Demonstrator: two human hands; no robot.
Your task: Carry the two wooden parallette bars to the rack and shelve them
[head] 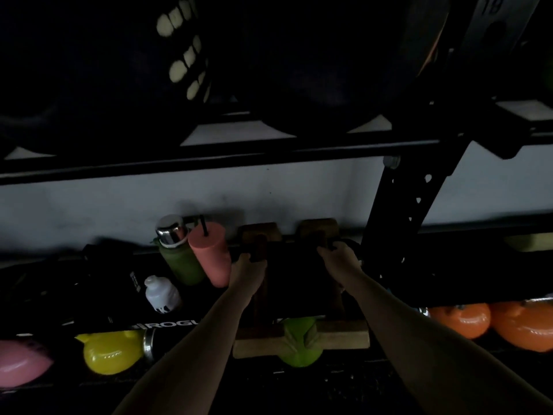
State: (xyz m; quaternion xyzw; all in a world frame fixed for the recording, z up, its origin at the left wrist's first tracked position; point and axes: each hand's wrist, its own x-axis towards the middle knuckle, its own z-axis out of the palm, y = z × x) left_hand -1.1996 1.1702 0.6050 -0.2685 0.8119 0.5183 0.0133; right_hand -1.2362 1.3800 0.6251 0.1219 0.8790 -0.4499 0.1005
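Two wooden parallette bars lie side by side on a dark rack shelf (89, 283), running away from me. The left parallette bar (259, 235) has its far foot near the wall and its near foot at the shelf's front edge. The right parallette bar (319, 230) lies parallel to it. My left hand (247, 269) wraps the left bar's rail. My right hand (339, 254) grips the right bar's rail near its far foot. The scene is dim and the rails are mostly hidden under my hands and arms.
A green bottle (176, 253), a pink foam roller (209, 253) and a white bottle (161, 295) stand left of the bars. A black rack upright (398, 211) rises at the right. Pink, yellow, green and orange kettlebells (460, 320) sit below. A black crossbeam (209, 157) spans above.
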